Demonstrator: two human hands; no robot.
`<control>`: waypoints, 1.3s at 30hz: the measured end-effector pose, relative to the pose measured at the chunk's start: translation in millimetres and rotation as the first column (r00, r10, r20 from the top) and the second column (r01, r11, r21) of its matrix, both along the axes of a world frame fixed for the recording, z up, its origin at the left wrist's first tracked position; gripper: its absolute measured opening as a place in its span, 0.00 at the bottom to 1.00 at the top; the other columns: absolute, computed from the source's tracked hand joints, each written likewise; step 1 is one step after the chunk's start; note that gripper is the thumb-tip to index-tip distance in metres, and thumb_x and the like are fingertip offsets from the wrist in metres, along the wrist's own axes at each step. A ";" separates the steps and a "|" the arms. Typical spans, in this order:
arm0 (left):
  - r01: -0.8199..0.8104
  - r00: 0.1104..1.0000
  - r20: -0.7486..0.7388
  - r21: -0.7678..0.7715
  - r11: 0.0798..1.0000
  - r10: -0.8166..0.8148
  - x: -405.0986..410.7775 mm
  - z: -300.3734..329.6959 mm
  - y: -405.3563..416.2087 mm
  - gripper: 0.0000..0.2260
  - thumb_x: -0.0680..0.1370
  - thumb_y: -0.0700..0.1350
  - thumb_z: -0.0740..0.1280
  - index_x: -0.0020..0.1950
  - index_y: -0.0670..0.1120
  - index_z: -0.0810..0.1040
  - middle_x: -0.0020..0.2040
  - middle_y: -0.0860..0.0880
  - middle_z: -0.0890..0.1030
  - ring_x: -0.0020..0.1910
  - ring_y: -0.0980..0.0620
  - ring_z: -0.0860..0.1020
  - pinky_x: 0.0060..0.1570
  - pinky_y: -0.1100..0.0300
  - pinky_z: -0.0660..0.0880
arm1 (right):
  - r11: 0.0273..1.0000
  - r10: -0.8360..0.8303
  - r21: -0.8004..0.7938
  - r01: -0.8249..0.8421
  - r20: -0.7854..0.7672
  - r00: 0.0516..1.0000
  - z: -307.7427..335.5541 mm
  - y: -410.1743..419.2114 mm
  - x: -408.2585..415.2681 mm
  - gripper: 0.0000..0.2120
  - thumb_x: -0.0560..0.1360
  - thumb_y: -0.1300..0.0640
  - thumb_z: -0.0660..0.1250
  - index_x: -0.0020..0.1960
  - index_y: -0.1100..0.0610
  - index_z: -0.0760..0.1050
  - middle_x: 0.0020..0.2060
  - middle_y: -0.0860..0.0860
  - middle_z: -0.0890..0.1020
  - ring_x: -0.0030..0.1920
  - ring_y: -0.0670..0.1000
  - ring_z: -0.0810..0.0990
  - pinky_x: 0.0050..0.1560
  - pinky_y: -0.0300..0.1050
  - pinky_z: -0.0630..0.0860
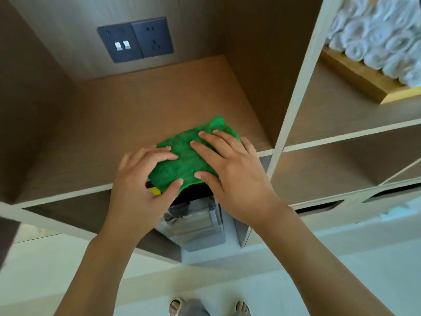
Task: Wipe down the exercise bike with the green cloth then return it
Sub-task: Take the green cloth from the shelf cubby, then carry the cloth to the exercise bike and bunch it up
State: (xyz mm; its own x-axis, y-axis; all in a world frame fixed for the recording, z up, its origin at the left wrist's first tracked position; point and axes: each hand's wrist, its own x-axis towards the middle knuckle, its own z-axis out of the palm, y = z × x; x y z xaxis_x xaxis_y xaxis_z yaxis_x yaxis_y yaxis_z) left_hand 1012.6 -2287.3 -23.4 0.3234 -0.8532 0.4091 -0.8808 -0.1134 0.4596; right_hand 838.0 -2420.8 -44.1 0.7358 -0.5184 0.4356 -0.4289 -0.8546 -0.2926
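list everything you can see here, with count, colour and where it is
green cloth: 1, green, front edge of the brown shelf, under both hands
shelf: 1, brown wood, wide compartment at centre
socket and switch panel: 1, dark grey, back wall of that compartment
rolled towels: many, white, upper right compartment
wooden tray: 1, light wood, under the towels
clear box: 1, transparent, below the shelf
left hand: 1, on the cloth's left side
right hand: 1, on the cloth's right side

Fuzzy green cloth (189, 156), matt wood-grain shelf (127, 124)
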 end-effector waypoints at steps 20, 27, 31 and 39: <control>-0.196 0.978 -0.104 -0.163 0.967 0.181 2.5 8.5 196.1 0.19 0.72 0.36 0.74 0.57 0.54 0.78 0.53 0.61 0.79 0.55 0.53 0.75 0.52 0.60 0.73 | 0.973 0.209 0.060 -0.222 0.176 0.962 16.8 167.3 53.2 0.16 0.76 0.47 0.71 0.63 0.47 0.80 0.58 0.44 0.76 0.62 0.50 0.71 0.72 0.57 0.66; -0.369 0.928 -0.141 -0.194 0.909 0.346 22.0 6.2 366.3 0.23 0.71 0.30 0.76 0.58 0.53 0.79 0.54 0.63 0.80 0.56 0.52 0.76 0.53 0.64 0.73 | 0.859 0.502 0.073 -0.507 0.073 0.862 28.0 312.0 112.0 0.17 0.76 0.52 0.69 0.64 0.47 0.77 0.53 0.41 0.76 0.54 0.47 0.72 0.55 0.48 0.73; -0.462 0.883 -0.196 -0.201 0.864 0.426 26.6 2.9 465.5 0.22 0.73 0.36 0.78 0.62 0.54 0.79 0.58 0.63 0.79 0.60 0.52 0.77 0.60 0.65 0.72 | 0.807 0.585 0.061 -0.587 0.047 0.810 29.0 396.2 141.0 0.17 0.74 0.53 0.69 0.63 0.48 0.79 0.52 0.42 0.76 0.53 0.47 0.73 0.55 0.49 0.73; -0.725 0.687 -0.211 -0.129 0.677 0.695 22.6 2.4 660.5 0.28 0.75 0.50 0.78 0.73 0.59 0.74 0.69 0.65 0.73 0.70 0.64 0.69 0.68 0.77 0.59 | 0.737 0.672 0.053 -0.673 0.042 0.739 34.2 538.6 185.5 0.16 0.72 0.55 0.74 0.60 0.48 0.81 0.49 0.41 0.75 0.50 0.49 0.74 0.52 0.54 0.76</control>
State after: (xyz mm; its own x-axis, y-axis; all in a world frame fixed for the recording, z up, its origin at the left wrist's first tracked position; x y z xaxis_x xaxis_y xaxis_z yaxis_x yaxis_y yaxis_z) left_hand 1035.2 -1626.9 -21.0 0.8623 -0.2539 0.4381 -0.4985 -0.5779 0.6462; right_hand 1023.5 -1882.2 -10.0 0.8951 0.0827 0.4381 0.2571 -0.8986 -0.3557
